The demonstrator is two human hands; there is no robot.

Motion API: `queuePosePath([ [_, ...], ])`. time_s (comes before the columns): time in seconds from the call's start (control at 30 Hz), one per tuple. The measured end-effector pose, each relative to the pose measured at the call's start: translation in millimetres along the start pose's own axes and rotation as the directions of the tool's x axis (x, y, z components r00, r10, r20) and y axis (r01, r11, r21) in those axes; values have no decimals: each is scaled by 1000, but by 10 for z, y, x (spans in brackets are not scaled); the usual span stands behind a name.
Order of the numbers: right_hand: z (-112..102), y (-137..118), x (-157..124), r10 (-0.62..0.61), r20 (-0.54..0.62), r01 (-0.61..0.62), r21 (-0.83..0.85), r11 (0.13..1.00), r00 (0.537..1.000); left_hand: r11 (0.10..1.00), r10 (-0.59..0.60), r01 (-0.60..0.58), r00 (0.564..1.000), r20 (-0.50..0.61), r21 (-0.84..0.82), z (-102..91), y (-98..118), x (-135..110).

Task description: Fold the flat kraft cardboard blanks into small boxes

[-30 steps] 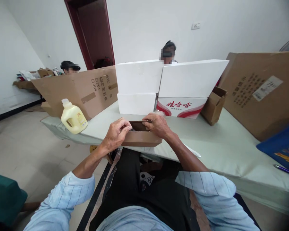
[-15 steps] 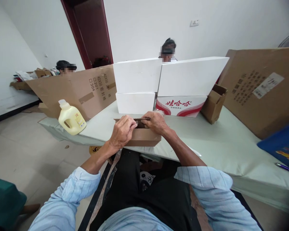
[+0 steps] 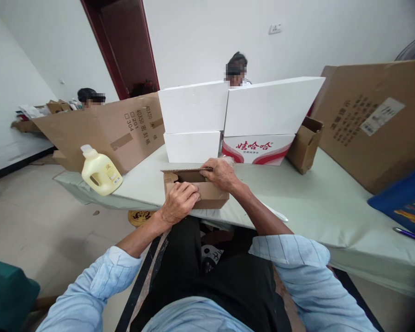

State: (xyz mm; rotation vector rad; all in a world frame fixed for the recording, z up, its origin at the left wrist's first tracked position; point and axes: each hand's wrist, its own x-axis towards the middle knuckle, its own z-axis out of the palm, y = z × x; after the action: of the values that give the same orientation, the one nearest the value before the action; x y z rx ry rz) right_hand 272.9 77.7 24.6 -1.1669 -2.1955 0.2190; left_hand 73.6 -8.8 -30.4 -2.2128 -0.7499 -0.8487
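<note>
Head view: small brown carton (image 3: 212, 199) close to the near edge of the counter (image 3: 332, 207), directly between the hands, mouth up, interior dark. Right hand (image 3: 223, 175) closed in a pinch on the rear wall's top edge. Left hand (image 3: 180, 203) nearly closed, fingers curled at the front wall; too hidden to tell whether gripping board or something small. For good control, brace the rear edge firmly with the right hand, and press only lightly with the left, to avoid buckling what looks like thin board. Best to push down or away rather than toward the body, given the close edge. Just beyond the right hand, clear plastic (image 3: 227, 160), better not dragged along. Farther beyond both hands, stacked white boxes (image 3: 195, 108); well left of the left hand, a yellow jug (image 3: 102, 175).
</note>
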Motion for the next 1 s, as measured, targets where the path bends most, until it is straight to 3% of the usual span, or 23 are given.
queuePosePath([
  [0.4, 5, -1, -2, 6, 1, -6, -1, 1000, 1000, 998, -4, 15, 988, 156, -68, -83, -22, -13],
  [0.57, 14, 8, 2, -14, -2, 14, 19, 1000, 1000, 965, -155, 184, 975, 156, -188, -150, -87, 49],
  [0.7, 6, 10, 9, -2, 7, 2, 21, 1000, 1000, 902, -305, 350, 931, 202, -252, -146, -190, 151],
  [0.83, 9, 70, -23, -36, 2, 36, 79, 996, 999, 795, -342, 455, 883, 322, -402, -104, -254, 244],
  [1.0, 18, 150, -202, -180, -168, 197, 95, 976, 969, 645, -447, 560, 828, 339, -520, -91, -275, 327],
])
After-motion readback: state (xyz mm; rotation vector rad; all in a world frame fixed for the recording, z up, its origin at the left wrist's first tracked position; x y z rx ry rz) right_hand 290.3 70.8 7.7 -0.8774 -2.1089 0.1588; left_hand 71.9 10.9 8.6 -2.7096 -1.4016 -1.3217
